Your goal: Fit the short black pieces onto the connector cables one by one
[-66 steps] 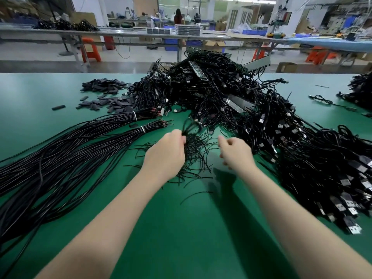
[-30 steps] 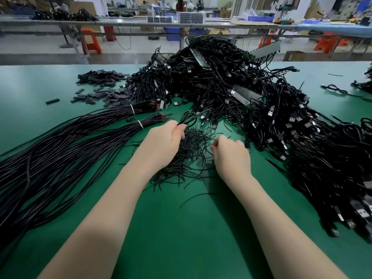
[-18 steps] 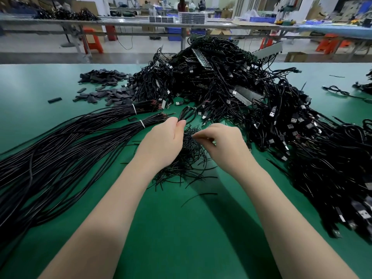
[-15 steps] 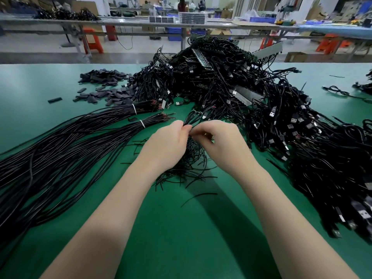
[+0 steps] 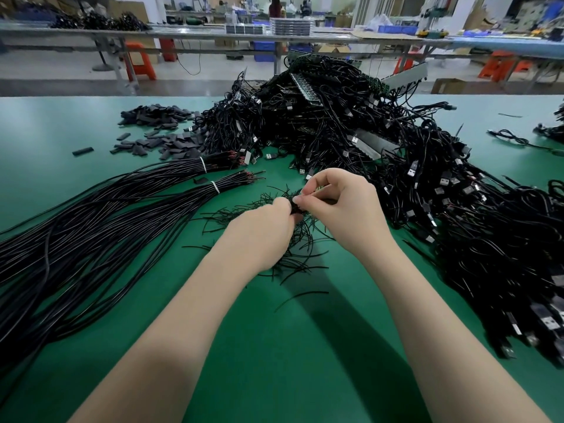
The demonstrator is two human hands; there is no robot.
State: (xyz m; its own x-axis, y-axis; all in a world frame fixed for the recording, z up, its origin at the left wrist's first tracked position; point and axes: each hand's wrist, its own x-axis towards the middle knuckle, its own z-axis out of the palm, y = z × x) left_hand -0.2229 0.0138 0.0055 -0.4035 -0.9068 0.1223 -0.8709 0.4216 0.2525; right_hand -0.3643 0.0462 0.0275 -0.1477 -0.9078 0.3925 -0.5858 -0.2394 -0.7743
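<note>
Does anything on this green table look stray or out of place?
Mostly sorted heaps, but one short black piece lies alone, left of the pile of flat black pieces. Another sits between the two tied cable bundles. Nothing looks damaged.

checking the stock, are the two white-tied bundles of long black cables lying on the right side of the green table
No, both white-tied bundles of long black cables lie on the green table's left side.

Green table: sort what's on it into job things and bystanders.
Job: left hand and right hand pinching a small black bunch; thin black strands; connector cables.
Bystanders: tied wire bundles; flat dark sleeves.
</note>
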